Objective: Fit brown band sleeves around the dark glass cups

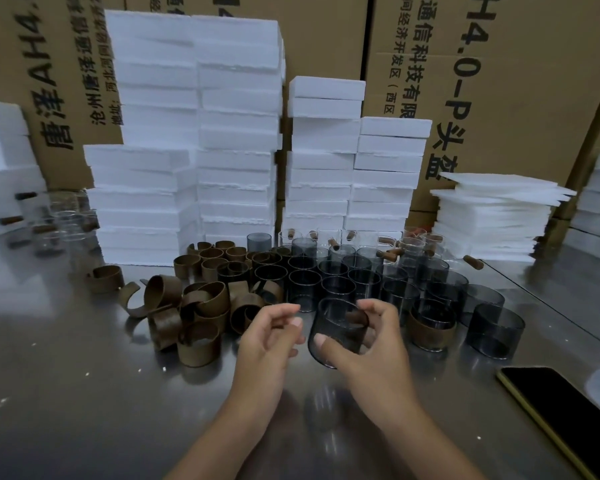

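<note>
The right hand [371,348] grips a tilted dark glass cup [336,327] above the worktop's [84,393] front middle, thumb and fingers [374,311] curled round it; the left hand [271,337] is just beside it, fingers loosely curled, empty; brown band sleeves [201,306] are heaped left of both hands; one banded cup [430,327] stands to the right.

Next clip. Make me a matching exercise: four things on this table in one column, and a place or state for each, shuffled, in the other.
1. held cup
2. banded cup
3. loose brown sleeves
4. phone

A. lying near the right edge of the table
B. heaped on the left
C. gripped by the right hand
D. standing on the table, brown sleeve round it

Pairs: 1-C, 2-D, 3-B, 4-A.
</note>
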Demonstrator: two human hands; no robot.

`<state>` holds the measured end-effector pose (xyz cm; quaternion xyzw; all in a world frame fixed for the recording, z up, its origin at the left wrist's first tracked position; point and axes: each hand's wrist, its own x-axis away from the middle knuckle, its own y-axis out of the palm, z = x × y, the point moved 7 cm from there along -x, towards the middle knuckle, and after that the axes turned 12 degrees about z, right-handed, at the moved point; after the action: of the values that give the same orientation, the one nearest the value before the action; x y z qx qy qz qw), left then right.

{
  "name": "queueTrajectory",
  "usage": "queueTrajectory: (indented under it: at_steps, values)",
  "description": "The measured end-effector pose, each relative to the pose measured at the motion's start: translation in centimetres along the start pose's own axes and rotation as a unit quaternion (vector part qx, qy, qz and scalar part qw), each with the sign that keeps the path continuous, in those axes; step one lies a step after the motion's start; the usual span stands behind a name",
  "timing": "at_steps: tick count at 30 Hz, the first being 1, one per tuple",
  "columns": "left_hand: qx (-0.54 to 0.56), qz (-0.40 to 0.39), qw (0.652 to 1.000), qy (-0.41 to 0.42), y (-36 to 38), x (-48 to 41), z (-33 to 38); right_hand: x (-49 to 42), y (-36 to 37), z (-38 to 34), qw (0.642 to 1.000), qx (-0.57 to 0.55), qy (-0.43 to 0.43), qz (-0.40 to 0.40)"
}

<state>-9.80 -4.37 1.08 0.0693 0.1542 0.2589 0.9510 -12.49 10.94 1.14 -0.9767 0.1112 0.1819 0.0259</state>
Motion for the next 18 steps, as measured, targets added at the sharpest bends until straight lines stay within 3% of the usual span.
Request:
queueTrajectory:
  at_steps: [3, 6, 11, 18]
  values:
    - [-0.024, -0.005, 0.999, 0.024, -0.2, 0.2, 0.5, 0.1, 0.5, 0.6, 1.000, -0.029, 0.009, -0.004]
    - [-0.073, -0.036, 0.991, 0.110, 0.2, 0.7, 1.6, -0.2, 0.8, 1.4, 0.999, -0.036, 0.028, -0.018]
    - [-0.205, -0.042, 0.925, 0.317, 0.9, 2.2, 3.8, 0.1, 1.5, 0.1, 0.994, -0.058, -0.014, -0.094]
    - [-0.205, -0.026, 0.929, 0.308, 0.5, 1.8, 3.2, 0.3, 1.6, 0.1, 0.990, -0.107, 0.001, -0.092]
